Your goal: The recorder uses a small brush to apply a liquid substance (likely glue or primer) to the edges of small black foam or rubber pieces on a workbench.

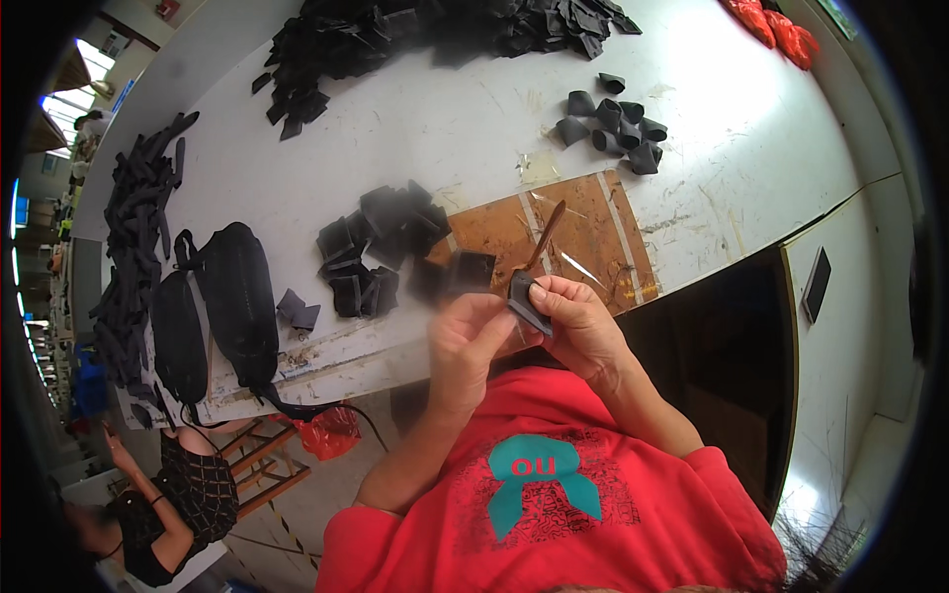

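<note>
Two hands work close to the chest over the table (415,119) edge. Far left: a heap of black straps (133,247), then two long black pouches (222,306) lying side by side, the near one overhanging the table edge. A second person sits below left, away from the work. Next right, a loose pile of black squares (381,247), partly on a brown taped board (583,232).

Left hand (470,341): blurred, grip narrow, fingertips touching the near end of a small black piece (522,296), apparently pinching it. Right hand (578,321): grip closed on the same piece, thumb on top. Piece is held in the air between both hands, just in front of the board, off the table. A thin brown tool (546,235) lies on the board just beyond it.

Further right: a cluster of folded black pieces (615,127); big black heap (445,30) along the far edge; red fabric (776,25) top right.

Risks: piece is small and pinched at its edges, so a slip of either thumb could drop it past the table edge to the floor. Left-hand blur suggests fast motion; a fold could come out misaligned. Overhanging pouch could slide off if bumped.
</note>
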